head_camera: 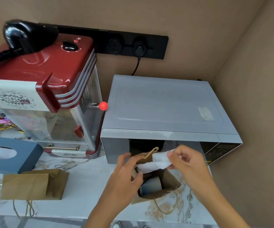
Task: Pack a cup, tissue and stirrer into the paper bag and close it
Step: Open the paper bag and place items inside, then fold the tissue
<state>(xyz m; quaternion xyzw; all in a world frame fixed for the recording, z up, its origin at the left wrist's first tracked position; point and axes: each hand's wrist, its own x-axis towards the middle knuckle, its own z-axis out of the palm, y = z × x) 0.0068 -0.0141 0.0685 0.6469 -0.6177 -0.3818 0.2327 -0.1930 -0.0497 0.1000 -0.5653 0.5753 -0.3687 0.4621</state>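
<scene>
An open brown paper bag (169, 181) stands on the marble counter in front of the microwave. Inside it I see a cup (151, 185) lying low in the bag. A white tissue (156, 162) stretches across the bag's mouth. My right hand (186, 159) pinches the tissue's right end above the bag. My left hand (127, 170) grips the bag's left rim, its fingers touching the tissue's left end. No stirrer shows.
A grey microwave (164, 106) sits right behind the bag. A red popcorn machine (50, 83) stands at left. A blue tissue box (9, 153) and a second, flattened paper bag (34, 184) lie on the counter at left. Brown walls close in behind and right.
</scene>
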